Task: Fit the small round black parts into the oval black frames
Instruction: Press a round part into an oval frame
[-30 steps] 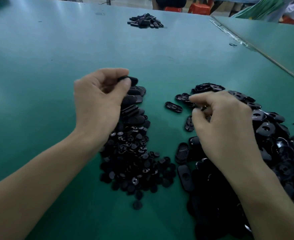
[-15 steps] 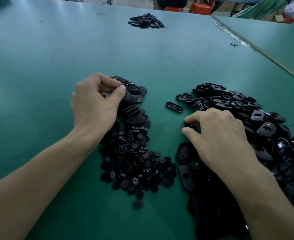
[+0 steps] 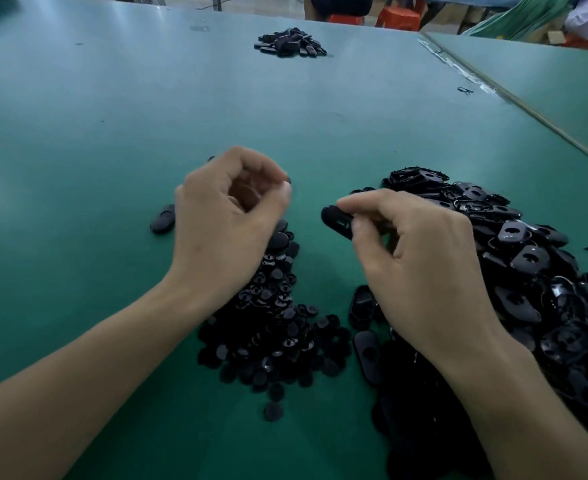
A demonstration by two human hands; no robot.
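Green tabletop [image 3: 112,116] fills the view. A second green surface [image 3: 545,84] butts against it on the right along a taped seam.

Held frame [image 3: 335,220] — one oval black frame, up off the tabletop, between the two heaps, free end pointing left.

Right hand [image 3: 424,261]: grip closed on the held frame, with the index finger on top and the thumb below pinching its right end. Other fingers curled under.

Left hand [image 3: 226,220]: near the held frame, not touching it, above the far end of the round parts. Fingers curled in, thumb tip meeting the fingertips; outline blurred. A dark speck shows at the fingertips — cannot tell whether this grip has a part in it or nothing.

Round parts [image 3: 271,334]: loose heap of small black discs under the left wrist, spreading toward the viewer. One stray disc [image 3: 273,411] lies just off its near edge.

Oval frames [image 3: 527,268]: large heap under and right of the right hand, running out of view at right and bottom. One flat frame [image 3: 367,351] at its left edge shows its hole upward.

Lone oval piece [image 3: 162,219]: on the tabletop just left of the left hand.

Farther out: a small dark pile [image 3: 290,43] well apart across the tabletop, a black scrap [image 3: 464,90] by the seam, and red stools [image 3: 399,17] beyond the far edge.
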